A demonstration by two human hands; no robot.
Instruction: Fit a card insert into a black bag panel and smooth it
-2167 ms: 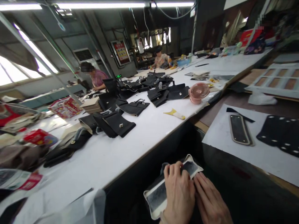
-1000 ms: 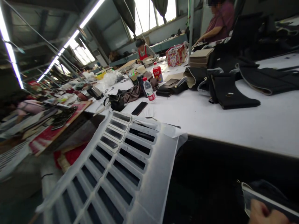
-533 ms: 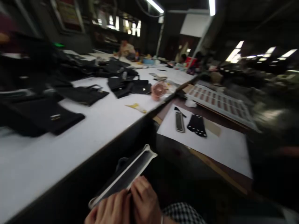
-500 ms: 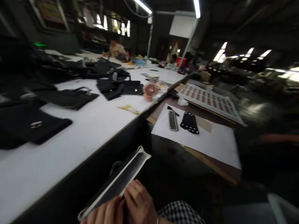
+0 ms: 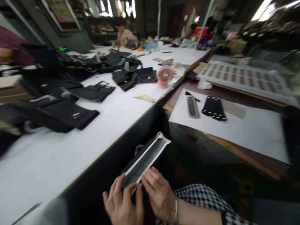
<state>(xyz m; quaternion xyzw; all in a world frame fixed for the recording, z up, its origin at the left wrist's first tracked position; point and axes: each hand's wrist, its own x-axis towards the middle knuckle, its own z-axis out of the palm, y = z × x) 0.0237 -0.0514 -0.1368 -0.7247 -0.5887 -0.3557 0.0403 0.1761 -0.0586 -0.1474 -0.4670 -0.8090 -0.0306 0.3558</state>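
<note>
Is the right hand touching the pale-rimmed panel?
Touching: the head view shows the right hand with fingers on the near edge of the pale-rimmed panel.

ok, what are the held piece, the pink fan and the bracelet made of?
Held piece: leather or imitation leather perhaps, going by the dull, dark face; the pale edging could be fabric or backing, blur leaves it open.
Fan: probably moulded plastic, even pink, with a ribbed grille.
Bracelet: likely smooth metal, from its silvery shine.

The left hand (image 5: 124, 201) hides the near end of the white-edged dark piece (image 5: 146, 159); a purple-sleeved co-worker (image 5: 17, 47) (far left) is cut off.
</note>
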